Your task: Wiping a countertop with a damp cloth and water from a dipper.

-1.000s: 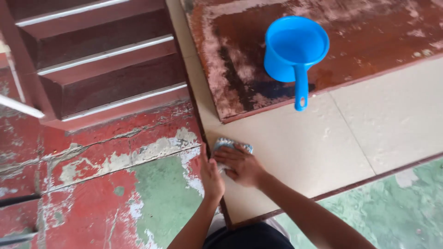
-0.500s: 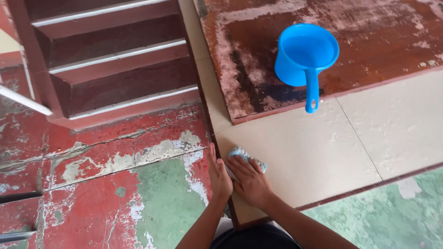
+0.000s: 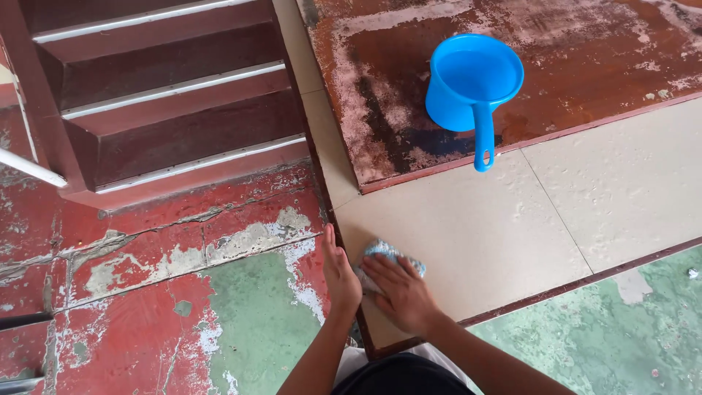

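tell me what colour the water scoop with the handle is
The scoop is bright blue all over, handle included; the head view shows it standing on the worn brown board.

A flat beige board (image 3: 512,219) lies on the floor (image 3: 183,307), whose red and green paint is worn. A peeling brown panel (image 3: 570,66) covers its far part, carrying a blue scoop (image 3: 472,84). A pale blue cloth (image 3: 391,256) rests near the board's near left corner.
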